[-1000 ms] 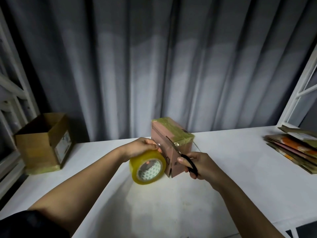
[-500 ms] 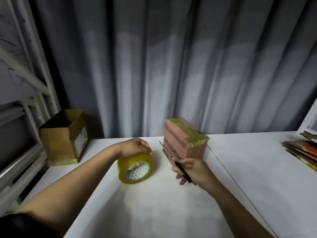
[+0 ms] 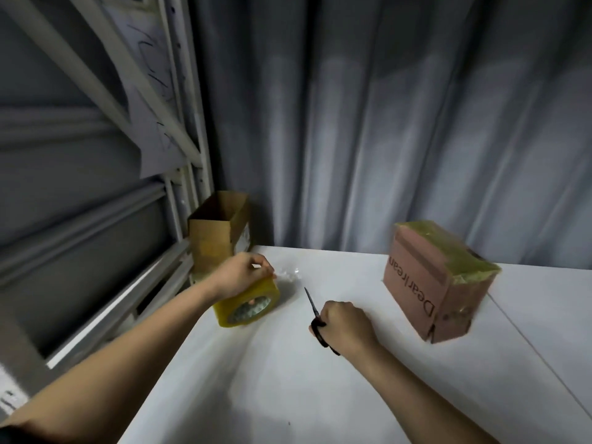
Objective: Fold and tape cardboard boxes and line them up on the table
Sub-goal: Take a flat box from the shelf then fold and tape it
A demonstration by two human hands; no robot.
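A pinkish cardboard box [image 3: 419,293], its top sealed with yellowish tape, stands on the white table [image 3: 320,395] at the right. My left hand [image 3: 240,277] grips a roll of yellowish tape [image 3: 248,304] from above, near the table's left edge. My right hand [image 3: 344,325] holds black scissors [image 3: 315,312] by the handles, blades closed and pointing away. It is left of the taped box and apart from it. An open brown box [image 3: 217,235] stands at the table's far left corner, behind the tape roll.
A white metal rack [image 3: 179,149] runs along the left side of the table. A grey curtain [image 3: 384,123] hangs behind. A seam in the table top [image 3: 544,347] runs on the right.
The view has swung left, so the stack of flat cardboard at the right is out of sight. Both hands moved left, away from the taped box, carrying the tape roll and the scissors.
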